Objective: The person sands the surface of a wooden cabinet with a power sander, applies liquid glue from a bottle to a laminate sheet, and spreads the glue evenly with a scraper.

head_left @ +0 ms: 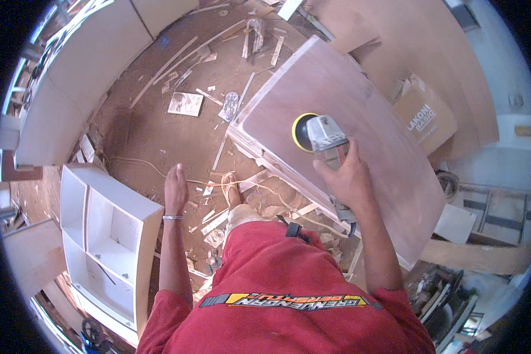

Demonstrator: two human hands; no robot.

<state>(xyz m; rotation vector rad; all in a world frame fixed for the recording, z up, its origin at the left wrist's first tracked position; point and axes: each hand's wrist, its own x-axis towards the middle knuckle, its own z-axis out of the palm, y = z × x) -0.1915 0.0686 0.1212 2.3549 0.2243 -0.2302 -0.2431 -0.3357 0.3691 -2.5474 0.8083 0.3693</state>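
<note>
Workshop floor (141, 127): brown, littered with wood scraps around the panel's near edge and the person's foot.

Long pale cabinet (79, 82): upper left, well apart from both hands.

Wooden panel (389, 171): slanting from upper middle to lower right; flat face up, rough framing along its left edge.

Shelf unit (149, 259): white, open compartments, lower left, just beside the left forearm.

Cardboard box (428, 118): brown, printed, beyond the panel's right edge.

Power cord (271, 190): pale, crossing the floor and passing over the foot toward the panel's near edge, in the way of a step.

Sander (327, 133): grey body, black disc with yellow rim, over the panel's upper half.

Right grip (347, 174): wrapped around the sander's body.

Left grip (176, 190): above the floor, near the shelf unit; whether loose or closed, cannot tell.

Square board (185, 104): pale, lying on the floor.

Plastic bottle (230, 106): clear, between square board and panel.

Wristband (172, 218): light, on the left wrist.
</note>
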